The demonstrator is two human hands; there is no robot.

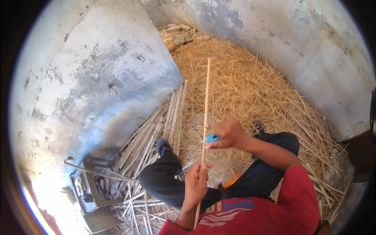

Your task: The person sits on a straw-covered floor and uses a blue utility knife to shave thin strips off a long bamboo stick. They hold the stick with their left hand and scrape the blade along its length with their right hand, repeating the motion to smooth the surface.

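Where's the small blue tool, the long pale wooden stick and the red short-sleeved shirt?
Small blue tool (211,138): head view, on its blue body.
Long pale wooden stick (206,105): head view, on its upper stretch.
Red short-sleeved shirt (280,213): head view, on its plain red front.

The left wall (98,58) is pale, with grey-blue patches and some small holes. The right wall (313,43) has also such worn patches. Between them, a thick layer of yellow straw-like shavings (250,82) covers the floor. At the far end of it there are a few bricks (182,38). Along the foot of the left wall lies a pile of long flat strips (156,125). Near the lower left stands a wooden frame (92,191), and a thin pole (98,172) passes across its top, beside a very bright area.
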